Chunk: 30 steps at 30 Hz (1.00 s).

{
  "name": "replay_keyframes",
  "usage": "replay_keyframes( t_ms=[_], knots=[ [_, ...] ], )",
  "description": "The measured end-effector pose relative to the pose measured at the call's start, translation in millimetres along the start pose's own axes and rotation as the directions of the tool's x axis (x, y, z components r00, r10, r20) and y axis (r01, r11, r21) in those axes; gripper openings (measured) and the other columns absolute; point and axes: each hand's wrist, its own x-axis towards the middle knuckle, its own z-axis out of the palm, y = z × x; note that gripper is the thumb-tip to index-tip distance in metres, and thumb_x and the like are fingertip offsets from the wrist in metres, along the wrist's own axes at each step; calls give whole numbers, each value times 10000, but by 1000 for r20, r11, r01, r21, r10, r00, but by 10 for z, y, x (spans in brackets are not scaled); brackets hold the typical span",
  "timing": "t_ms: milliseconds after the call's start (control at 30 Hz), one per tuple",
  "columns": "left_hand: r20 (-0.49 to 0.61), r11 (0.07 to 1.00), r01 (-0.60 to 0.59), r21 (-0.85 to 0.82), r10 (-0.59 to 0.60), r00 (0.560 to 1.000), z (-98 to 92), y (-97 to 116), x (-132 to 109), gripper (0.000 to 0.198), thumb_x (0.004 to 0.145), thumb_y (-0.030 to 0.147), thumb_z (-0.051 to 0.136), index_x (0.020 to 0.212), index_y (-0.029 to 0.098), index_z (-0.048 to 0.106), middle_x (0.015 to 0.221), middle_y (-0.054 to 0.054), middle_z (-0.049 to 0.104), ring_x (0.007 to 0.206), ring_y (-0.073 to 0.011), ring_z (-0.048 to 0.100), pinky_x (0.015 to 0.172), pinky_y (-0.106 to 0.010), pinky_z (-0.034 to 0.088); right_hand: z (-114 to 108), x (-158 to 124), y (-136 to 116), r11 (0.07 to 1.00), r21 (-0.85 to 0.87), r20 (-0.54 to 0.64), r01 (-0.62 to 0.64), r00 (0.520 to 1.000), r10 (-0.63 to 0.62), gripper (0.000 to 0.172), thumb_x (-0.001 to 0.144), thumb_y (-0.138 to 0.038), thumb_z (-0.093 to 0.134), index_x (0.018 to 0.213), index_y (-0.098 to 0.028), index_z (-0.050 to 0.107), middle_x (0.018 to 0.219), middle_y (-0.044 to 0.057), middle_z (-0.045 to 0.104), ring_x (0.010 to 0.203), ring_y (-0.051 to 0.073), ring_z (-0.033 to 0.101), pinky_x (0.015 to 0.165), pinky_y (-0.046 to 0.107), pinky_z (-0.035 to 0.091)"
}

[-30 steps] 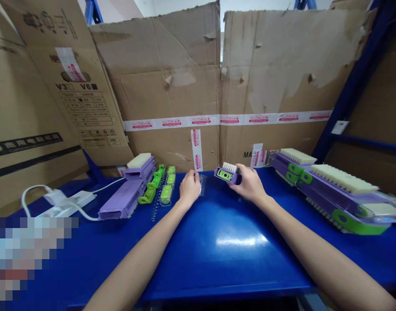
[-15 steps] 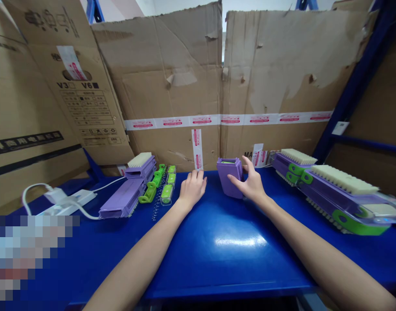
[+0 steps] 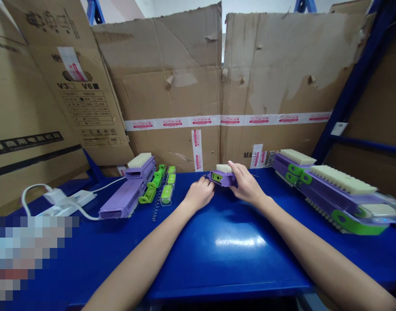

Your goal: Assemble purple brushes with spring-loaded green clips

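Observation:
My right hand (image 3: pixel 248 185) grips a purple brush housing (image 3: pixel 226 178) from its right side, fingers over the top and thumb near the front. Cream bristles (image 3: pixel 223 167) face up on it, and a green insert (image 3: pixel 217 176) shows inside its open end, which faces me. My left hand (image 3: pixel 200 192) is at the housing's left end with its fingers curled in; whatever they pinch is hidden. To the left of that hand lie green-lidded clear pieces (image 3: pixel 167 194), a thin coil spring (image 3: pixel 156 203) and green handle-like brackets (image 3: pixel 149 193).
Two purple housings (image 3: pixel 123 196) are at the left, beside a white power strip (image 3: pixel 68 203) with cables. Purple-and-green assembled brushes (image 3: pixel 340 194) lie at the right. Cardboard sheets (image 3: pixel 172 95) stand behind the blue table (image 3: pixel 230 268).
The purple housing has gone from standing on end to lying with bristles up and its open end towards me. My right hand has closed around it; my left hand has moved right to meet it.

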Motion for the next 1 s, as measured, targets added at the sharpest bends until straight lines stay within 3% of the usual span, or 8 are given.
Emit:
replay_keyframes(
  t_ms=[100,233,467,767,867,1000],
  knots=[
    [-2,1000,-3,-8,3,1000,12,-10,-2,100,849,206,513,906,181,591,939,-116,620,972,-248,552,780,-349,494,15,11,23,999,-33,28,27,999,-26,902,702,-44,452,1491,-177,35,1275,181,435,1209,338,412,991,567,381],
    [8,1000,19,-15,-19,1000,6,-2,-5,91,856,231,520,907,190,585,923,-109,624,959,-248,562,756,-342,493,-14,-1,105,990,-64,-57,-126,991,122,932,673,-38,481,1488,-144,41,1210,192,424,1158,339,428,960,528,426],
    [45,998,5,56,-7,999,-2,4,-8,141,885,250,468,945,186,579,910,-113,627,953,-255,558,730,-343,487,-117,-23,207,956,-4,-79,-292,954,291,890,724,-112,530,1483,-158,67,1214,173,444,1151,327,466,976,496,426],
    [25,995,27,94,-30,999,-4,19,-1,192,858,304,536,960,152,591,949,-131,624,958,-267,549,726,-355,483,15,-12,-15,976,173,31,-136,991,132,959,662,-3,480,1487,-187,27,1265,161,440,1179,279,486,959,429,469],
    [-36,993,56,107,-53,998,-9,17,-2,213,864,332,519,943,145,584,903,-120,621,911,-258,557,696,-346,478,56,-24,-42,971,208,25,-113,994,110,962,666,2,487,1489,-200,31,1279,160,435,1185,279,485,954,437,473],
    [-295,991,95,93,-64,953,-37,-6,-14,217,867,338,495,936,141,552,870,-104,601,838,-232,555,668,-325,470,76,-61,2,968,209,20,-141,990,140,952,687,-20,516,1489,-218,46,1266,153,444,1164,284,502,943,448,481]
  ],
)
